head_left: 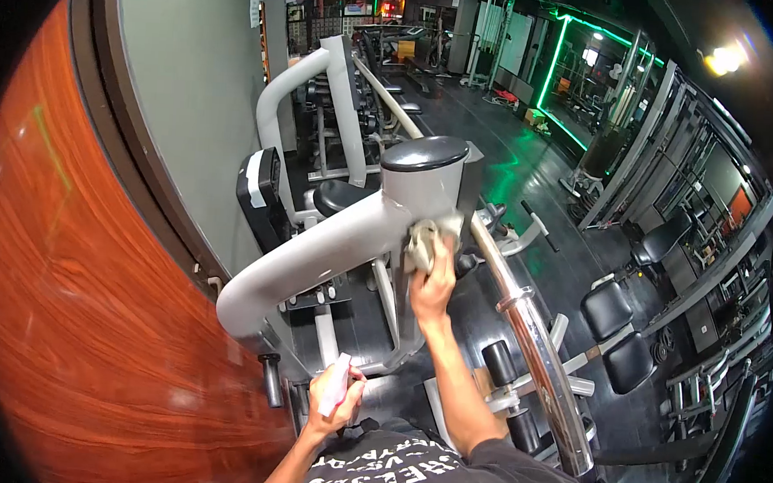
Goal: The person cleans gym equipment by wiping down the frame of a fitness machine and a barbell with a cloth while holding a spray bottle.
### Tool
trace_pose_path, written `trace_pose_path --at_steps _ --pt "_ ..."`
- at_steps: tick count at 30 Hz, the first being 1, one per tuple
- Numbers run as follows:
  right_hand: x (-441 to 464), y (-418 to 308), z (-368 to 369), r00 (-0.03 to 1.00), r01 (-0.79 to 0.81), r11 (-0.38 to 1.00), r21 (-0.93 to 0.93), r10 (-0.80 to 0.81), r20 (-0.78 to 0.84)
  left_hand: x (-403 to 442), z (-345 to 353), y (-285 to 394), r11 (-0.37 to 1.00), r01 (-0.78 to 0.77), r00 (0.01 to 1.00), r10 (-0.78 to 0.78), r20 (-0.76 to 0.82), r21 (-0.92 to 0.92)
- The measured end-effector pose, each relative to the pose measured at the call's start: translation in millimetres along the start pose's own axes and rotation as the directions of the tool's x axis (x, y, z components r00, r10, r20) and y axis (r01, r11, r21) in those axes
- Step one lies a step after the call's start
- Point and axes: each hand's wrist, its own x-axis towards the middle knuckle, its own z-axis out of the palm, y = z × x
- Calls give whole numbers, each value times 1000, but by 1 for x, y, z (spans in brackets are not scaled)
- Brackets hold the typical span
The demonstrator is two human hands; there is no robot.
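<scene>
My right hand reaches up and forward, its fingers closed on a crumpled greyish cloth. The cloth lies against the upright post of a grey gym machine frame, just below the post's round black cap. Lower down, close to my body, my left hand is wrapped around a small white and pinkish spray bottle, held tilted; the fingers cover part of it.
A glossy reddish wood panel and a grey wall stand close on the left. A chrome bar sleeve slants down on the right. Black padded seats and a rack stand farther right.
</scene>
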Motion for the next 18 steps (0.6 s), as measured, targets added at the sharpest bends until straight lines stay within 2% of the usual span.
trace_pose_path --at_steps 1,3,4,5,7,9,11,13,14,15,16,18 --pt "-26 8 -1 995 -92 996 -15 92 30 1 -4 -1 1000 -5 1000 5 -3 -1" --pt "-40 6 -11 985 -165 985 45 163 51 -2 -12 -2 998 -39 999 39 10 40" --pt "-28 -6 -17 959 -282 948 145 278 46 -4 -16 -2 999 -36 999 35 13 41" --pt "-17 -11 -17 971 -211 969 131 223 -88 -6 -19 0 998 -40 999 39 24 53" --pt "20 -31 -23 983 -73 967 245 111 -147 -10 -27 3 997 -45 998 42 39 64" --pt "71 -62 -28 976 136 991 13 -132 -171 -14 -36 6 995 -58 996 52 75 77" --pt "119 -95 -25 933 301 939 -170 -326 -152 -19 -42 15 997 -43 998 40 50 60" --pt "143 -104 -11 945 323 903 -283 -324 43 -23 -50 16 999 -32 999 31 20 44" --pt "148 -111 -9 914 398 844 -360 -400 72 -25 -56 13 992 -76 997 77 -9 103" --pt "149 -117 -10 914 398 847 -351 -398 75 -27 -61 11 980 -115 992 122 -36 163" --pt "152 -119 -12 895 444 815 -373 -421 146 -30 -67 12 982 -95 993 105 -53 166" --pt "155 -124 -18 836 548 748 -374 -492 243 -33 -77 20 995 -38 997 44 -61 90"
